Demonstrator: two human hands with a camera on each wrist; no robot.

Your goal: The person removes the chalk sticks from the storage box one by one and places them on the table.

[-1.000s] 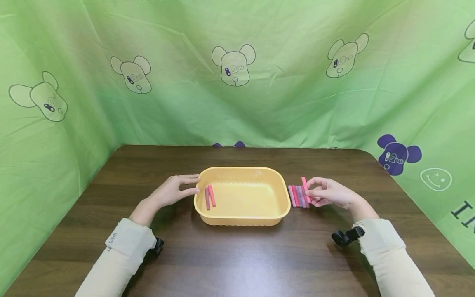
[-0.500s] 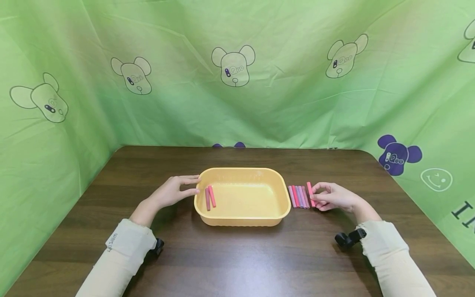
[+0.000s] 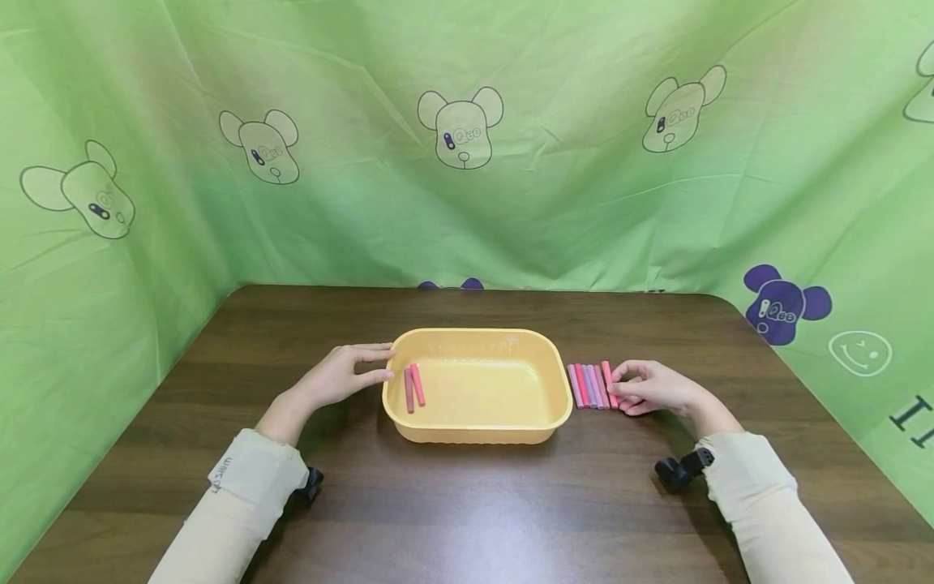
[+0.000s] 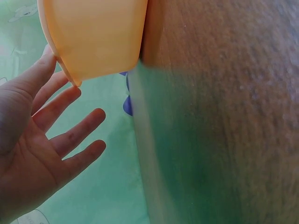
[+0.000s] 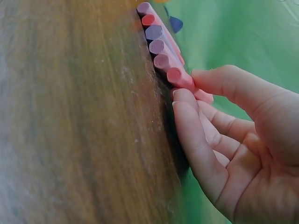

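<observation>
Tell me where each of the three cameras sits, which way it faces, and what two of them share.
Head: worn high, looks forward and down at the table; both sleeved forearms, left hand and right hand show.
Left wrist: looks along the open palm at the yellow tray.
Right wrist: looks past the fingers at the row of sticks.
Shared: head and right wrist both show the sticks.

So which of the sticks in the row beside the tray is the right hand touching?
The pink stick at the row's right end, farthest from the yellow tray. The right hand has thumb and fingertips on it; the others lie untouched.
</observation>
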